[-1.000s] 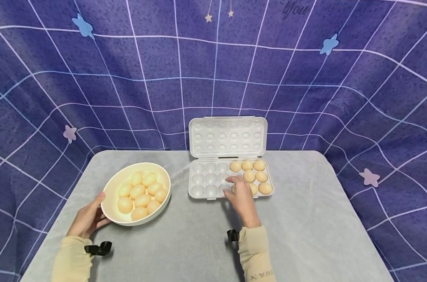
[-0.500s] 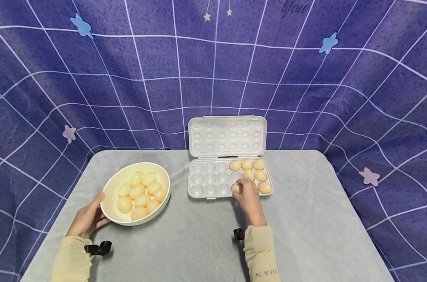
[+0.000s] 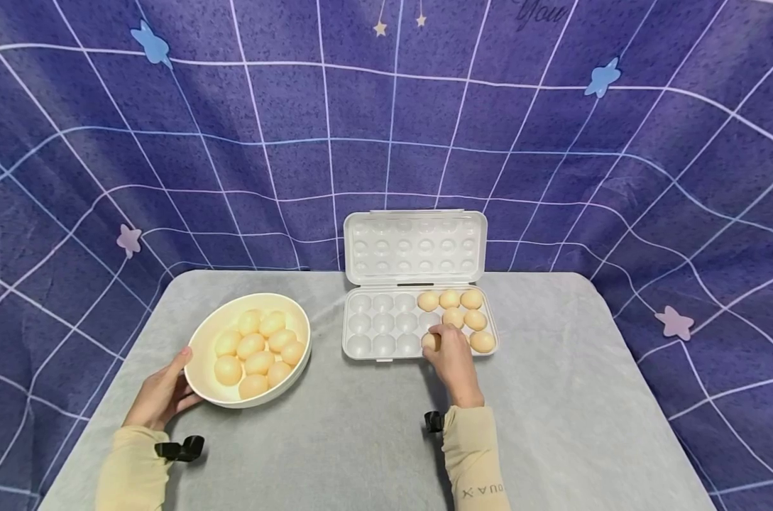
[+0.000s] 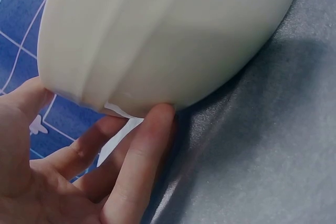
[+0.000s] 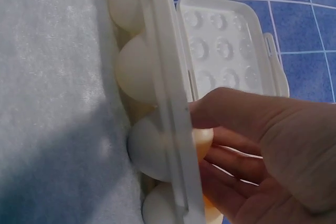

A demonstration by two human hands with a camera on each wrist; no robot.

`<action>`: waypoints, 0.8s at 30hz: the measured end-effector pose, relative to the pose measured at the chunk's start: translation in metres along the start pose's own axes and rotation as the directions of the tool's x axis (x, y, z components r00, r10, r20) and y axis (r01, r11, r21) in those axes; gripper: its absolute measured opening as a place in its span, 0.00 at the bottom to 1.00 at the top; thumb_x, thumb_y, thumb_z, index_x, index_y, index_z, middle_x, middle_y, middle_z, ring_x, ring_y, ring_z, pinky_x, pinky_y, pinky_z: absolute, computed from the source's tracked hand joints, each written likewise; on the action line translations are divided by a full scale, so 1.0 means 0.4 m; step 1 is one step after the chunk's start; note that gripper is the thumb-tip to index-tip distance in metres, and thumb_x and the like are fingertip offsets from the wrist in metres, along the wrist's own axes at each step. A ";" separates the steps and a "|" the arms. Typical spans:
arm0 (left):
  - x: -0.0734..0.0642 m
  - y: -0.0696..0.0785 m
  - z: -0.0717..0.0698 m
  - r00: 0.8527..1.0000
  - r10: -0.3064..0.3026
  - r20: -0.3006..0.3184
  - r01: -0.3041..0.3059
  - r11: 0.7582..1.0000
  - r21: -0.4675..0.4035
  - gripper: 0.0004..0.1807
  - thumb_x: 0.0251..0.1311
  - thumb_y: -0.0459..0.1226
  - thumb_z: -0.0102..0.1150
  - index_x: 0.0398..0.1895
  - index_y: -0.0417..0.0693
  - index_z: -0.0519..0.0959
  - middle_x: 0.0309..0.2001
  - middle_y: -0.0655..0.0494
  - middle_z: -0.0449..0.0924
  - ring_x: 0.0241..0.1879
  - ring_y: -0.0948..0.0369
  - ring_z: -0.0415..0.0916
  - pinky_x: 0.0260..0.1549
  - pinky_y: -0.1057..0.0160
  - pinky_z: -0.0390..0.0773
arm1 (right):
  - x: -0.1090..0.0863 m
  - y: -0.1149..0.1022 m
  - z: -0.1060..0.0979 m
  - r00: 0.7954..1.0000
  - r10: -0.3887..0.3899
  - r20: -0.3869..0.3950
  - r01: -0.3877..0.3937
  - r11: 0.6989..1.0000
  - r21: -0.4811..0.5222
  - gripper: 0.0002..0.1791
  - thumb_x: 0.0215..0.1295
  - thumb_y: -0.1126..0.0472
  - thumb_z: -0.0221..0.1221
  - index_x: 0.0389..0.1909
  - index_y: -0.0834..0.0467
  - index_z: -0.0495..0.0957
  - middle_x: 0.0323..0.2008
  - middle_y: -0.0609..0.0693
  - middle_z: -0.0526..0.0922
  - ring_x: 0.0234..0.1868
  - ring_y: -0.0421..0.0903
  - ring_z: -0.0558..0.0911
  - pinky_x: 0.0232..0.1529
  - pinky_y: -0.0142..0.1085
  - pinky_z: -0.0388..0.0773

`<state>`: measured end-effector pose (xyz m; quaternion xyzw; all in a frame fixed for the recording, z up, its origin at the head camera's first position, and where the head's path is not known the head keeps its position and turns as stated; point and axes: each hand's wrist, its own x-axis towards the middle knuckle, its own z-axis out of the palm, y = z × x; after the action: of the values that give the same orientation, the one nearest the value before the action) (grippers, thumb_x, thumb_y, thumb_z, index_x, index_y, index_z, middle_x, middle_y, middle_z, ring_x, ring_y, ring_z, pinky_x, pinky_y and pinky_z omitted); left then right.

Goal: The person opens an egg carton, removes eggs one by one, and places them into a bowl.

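My left hand [image 3: 158, 394] holds a tilted cream bowl [image 4: 173, 35], thumb at the rim and fingers against its outer side. Several light-brown eggs [image 3: 250, 346] lie inside the bowl. At the open white egg box [image 3: 394, 355], my right hand [image 3: 453, 362] has its thumb and fingers around an egg [image 5: 202, 142] in a front-row cup. The right wrist view shows that egg between thumb and fingers, behind the box's side wall. More eggs [image 3: 471, 299] fill cups at the box's right end; the hand hides part of the front row. Cups on the left half hold no eggs.
The box's lid [image 3: 415, 248] stands raised at the back, near the table's far edge. A grey cloth [image 3: 335, 440] covers the table. Behind it hangs a blue curtain [image 3: 360, 113] with a grid and stars. Black wrist mounts [image 3: 180, 448] sit on both sleeves.
My right hand has shifted slightly right, and its thumb and fingers have closed in around the front-row egg. My left hand and the bowl stay in place.
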<state>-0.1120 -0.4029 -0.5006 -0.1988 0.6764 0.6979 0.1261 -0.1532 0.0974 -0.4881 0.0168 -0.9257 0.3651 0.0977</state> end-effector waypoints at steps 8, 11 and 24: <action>-0.003 0.004 0.006 1.000 0.000 -0.006 0.000 1.000 0.007 0.47 0.72 0.59 0.44 0.76 0.33 0.42 0.31 0.70 0.85 0.35 0.71 0.83 0.39 0.65 0.87 | 0.000 0.005 -0.001 0.999 0.032 -0.012 -0.032 0.999 0.027 0.17 0.51 0.71 0.66 0.44 0.66 0.84 0.42 0.61 0.85 0.44 0.56 0.83 0.46 0.49 0.82; -0.005 0.005 0.006 1.000 -0.003 -0.007 0.003 1.000 0.008 0.48 0.72 0.59 0.44 0.76 0.33 0.42 0.31 0.70 0.85 0.35 0.71 0.83 0.39 0.65 0.87 | 0.000 0.007 -0.003 0.999 0.035 -0.013 -0.034 0.999 0.035 0.17 0.52 0.70 0.65 0.45 0.66 0.84 0.43 0.61 0.85 0.44 0.55 0.84 0.46 0.48 0.82; -0.007 0.004 0.002 1.000 -0.013 -0.007 0.013 1.000 0.018 0.47 0.72 0.60 0.44 0.76 0.36 0.43 0.31 0.70 0.84 0.35 0.71 0.83 0.40 0.65 0.87 | 0.000 -0.008 -0.021 0.999 0.011 -0.048 -0.008 0.997 0.073 0.17 0.52 0.68 0.67 0.46 0.65 0.84 0.43 0.60 0.86 0.43 0.54 0.84 0.45 0.47 0.82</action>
<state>-0.1104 -0.4021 -0.4980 -0.2046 0.6817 0.6903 0.1301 -0.1516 0.1006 -0.4800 0.0073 -0.9093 0.3991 0.1175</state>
